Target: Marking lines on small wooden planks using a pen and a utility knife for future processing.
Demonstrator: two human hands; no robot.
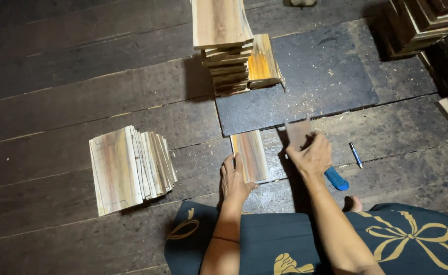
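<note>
Head view: my left hand [235, 181] is pressing the wood slat [251, 155] flat; right fingers [313, 153] are clenching a blue-handled tool [330, 175]; steady strokes advisable.

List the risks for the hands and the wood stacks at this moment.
1. The left hand presses the wood strip close to the blue-handled blade in the right hand; a slip might cut fingers.
2. The tall stack looks uneven and may topple.
3. The pen lies loose beside the right hand and could be knocked away.
</note>
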